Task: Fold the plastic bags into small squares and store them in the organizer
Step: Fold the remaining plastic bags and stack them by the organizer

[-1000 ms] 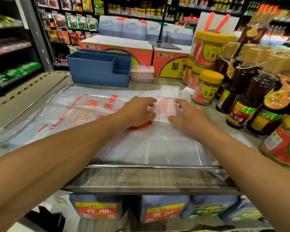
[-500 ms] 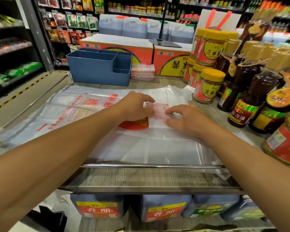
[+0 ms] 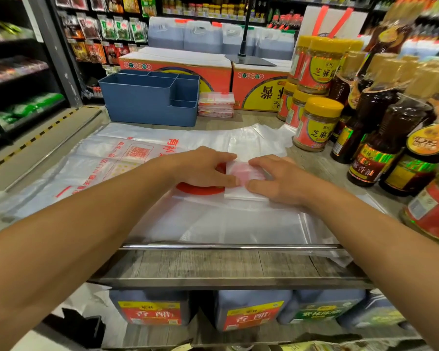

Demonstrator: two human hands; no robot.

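A folded plastic bag (image 3: 243, 182), white with faint red print, lies as a small square on top of a stack of flat clear bags (image 3: 107, 160) with red lettering. My left hand (image 3: 200, 169) presses on its left edge with fingers flat. From the other side my right hand (image 3: 276, 179) presses down on its right edge. The blue organizer (image 3: 142, 105) with several compartments stands at the back of the counter. A short stack of folded bags (image 3: 216, 105) sits just right of it.
Yellow-lidded jars (image 3: 314, 122) and dark sauce bottles (image 3: 380, 138) crowd the right side. Orange cartons (image 3: 178, 65) stand behind the organizer. A metal rail (image 3: 228, 247) runs along the counter's front edge, with jugs on the shelf below.
The strip of bag has been folded toward me into a smaller square. Both hands moved closer together and slightly nearer, now pressing it flat.
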